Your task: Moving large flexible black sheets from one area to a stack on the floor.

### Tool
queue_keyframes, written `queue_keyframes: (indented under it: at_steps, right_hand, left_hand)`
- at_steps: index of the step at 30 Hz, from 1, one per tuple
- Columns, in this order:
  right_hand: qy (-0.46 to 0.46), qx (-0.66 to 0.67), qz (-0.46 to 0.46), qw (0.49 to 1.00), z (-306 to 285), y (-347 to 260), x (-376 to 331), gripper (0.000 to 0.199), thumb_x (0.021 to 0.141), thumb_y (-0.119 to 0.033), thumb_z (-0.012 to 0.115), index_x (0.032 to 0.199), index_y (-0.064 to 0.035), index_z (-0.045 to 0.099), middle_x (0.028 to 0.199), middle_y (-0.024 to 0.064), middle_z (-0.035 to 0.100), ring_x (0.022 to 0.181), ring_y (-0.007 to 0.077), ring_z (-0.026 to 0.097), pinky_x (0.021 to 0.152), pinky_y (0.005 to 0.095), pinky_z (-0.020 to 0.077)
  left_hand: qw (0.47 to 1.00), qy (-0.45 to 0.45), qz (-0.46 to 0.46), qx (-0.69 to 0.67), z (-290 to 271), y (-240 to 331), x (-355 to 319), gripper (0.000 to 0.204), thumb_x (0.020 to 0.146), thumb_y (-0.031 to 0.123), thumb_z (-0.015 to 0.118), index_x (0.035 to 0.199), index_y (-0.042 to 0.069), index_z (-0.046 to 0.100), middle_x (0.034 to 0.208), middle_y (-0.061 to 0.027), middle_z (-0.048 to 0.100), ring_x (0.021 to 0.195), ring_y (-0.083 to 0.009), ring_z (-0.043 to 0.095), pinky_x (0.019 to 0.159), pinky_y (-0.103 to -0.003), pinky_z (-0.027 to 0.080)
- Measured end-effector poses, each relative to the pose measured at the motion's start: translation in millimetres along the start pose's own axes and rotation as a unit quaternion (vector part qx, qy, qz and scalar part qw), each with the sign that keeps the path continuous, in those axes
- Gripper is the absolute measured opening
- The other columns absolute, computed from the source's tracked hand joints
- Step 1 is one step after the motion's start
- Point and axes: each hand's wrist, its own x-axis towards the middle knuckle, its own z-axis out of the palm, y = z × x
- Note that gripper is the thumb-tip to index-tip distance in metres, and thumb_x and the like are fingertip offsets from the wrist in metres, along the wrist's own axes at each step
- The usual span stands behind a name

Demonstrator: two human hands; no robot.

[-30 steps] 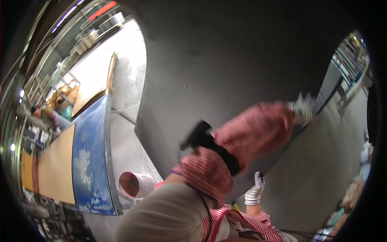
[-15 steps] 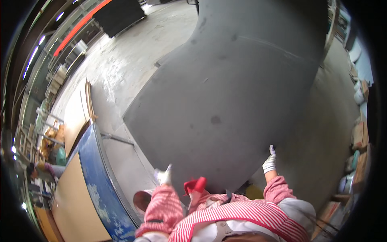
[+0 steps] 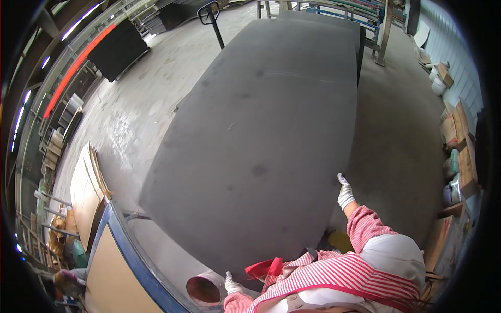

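Observation:
A very large dark grey sheet (image 3: 250, 135), slightly bowed and marked with smudges and pale scratches, stretches away from me across the middle. My right hand (image 3: 346, 195), in a white glove, grips its right edge with the thumb on top; the fingers underneath are hidden. At the near left corner, my left hand (image 3: 233, 285), also gloved, holds the sheet's edge with its thumb up. Red cloth (image 3: 264, 268) hangs at my striped apron (image 3: 334, 279), close to the near edge.
A blue-edged table (image 3: 135, 250) with a tan board is at left, beside a round open tube (image 3: 204, 289). Leaning boards (image 3: 87, 193) stand behind it. A pallet jack handle (image 3: 210, 21) rises at the far left of the sheet. Boxes (image 3: 455, 130) line the right wall.
The view has tilted up, bringing the sheet's far end and a frame behind it into sight. My left hand appears lower and nearer; both hands keep their hold on the edges.

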Motion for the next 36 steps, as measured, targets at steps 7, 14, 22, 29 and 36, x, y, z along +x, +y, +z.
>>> queue_keyframes:
  at_steps: [7, 14, 22, 29, 36]
  right_hand:
    - [0.008, 0.035, -0.069, 0.997, 47.2, -97.2, 112.1, 0.093, 0.071, -0.059, 0.065, 0.136, -0.0019, 0.033, 0.145, 0.0156, 0.026, 0.133, 0.0265, 0.023, 0.109, 0.0403, 0.0175]
    - [-0.043, -0.100, 0.008, 0.994, 117.3, -121.6, 152.0, 0.072, 0.072, -0.041, 0.075, 0.127, -0.0036, 0.048, 0.131, 0.0140, 0.046, 0.122, 0.0245, 0.040, 0.104, 0.0369, 0.0300]
    - [-0.005, -0.255, 0.055, 0.965, 76.5, -142.7, 244.2, 0.062, 0.079, -0.045, 0.066, 0.120, -0.0017, 0.049, 0.118, 0.0131, 0.056, 0.103, 0.0301, 0.054, 0.088, 0.0453, 0.0443]
    - [0.105, -0.731, -0.377, 0.559, 144.9, -106.0, 87.2, 0.099, 0.069, -0.052, 0.069, 0.142, -0.0047, 0.020, 0.143, 0.0187, 0.030, 0.133, 0.0325, 0.027, 0.109, 0.0408, 0.0231]
    - [-0.108, -0.902, -0.239, 0.343, 175.7, -12.3, 6.5, 0.109, 0.069, -0.058, 0.066, 0.145, -0.0109, 0.004, 0.152, 0.0107, 0.002, 0.140, 0.0301, 0.003, 0.108, 0.0545, 0.0123]
  left_hand:
    - [0.976, -0.169, 0.135, 0.033, 215.6, 59.1, -57.4, 0.040, 0.084, 0.036, 0.063, 0.106, 0.002, 0.059, 0.104, -0.0080, 0.061, 0.093, -0.0213, 0.057, 0.087, -0.034, 0.044]
    - [0.964, -0.261, 0.049, 0.014, 446.4, 60.3, -18.4, 0.046, 0.087, 0.018, 0.059, 0.129, 0.010, 0.041, 0.110, -0.0124, 0.058, 0.097, -0.0246, 0.058, 0.083, -0.034, 0.047]
    - [0.912, -0.330, 0.143, 0.198, 458.6, -27.1, -69.1, 0.083, 0.084, 0.016, 0.064, 0.145, 0.008, 0.008, 0.144, -0.0230, 0.023, 0.131, -0.0282, 0.031, 0.105, -0.034, 0.028]
    - [0.602, 0.140, 0.077, 0.782, -8.7, -97.8, -71.7, 0.040, 0.084, 0.035, 0.051, 0.098, 0.000, 0.061, 0.097, -0.0128, 0.066, 0.089, -0.0314, 0.063, 0.077, -0.043, 0.048]
    - [0.908, 0.336, 0.058, -0.243, -136.7, 9.0, -116.9, 0.092, 0.075, 0.075, 0.042, 0.142, 0.015, 0.026, 0.147, -0.0035, 0.026, 0.138, -0.0244, 0.014, 0.110, -0.049, 0.013]
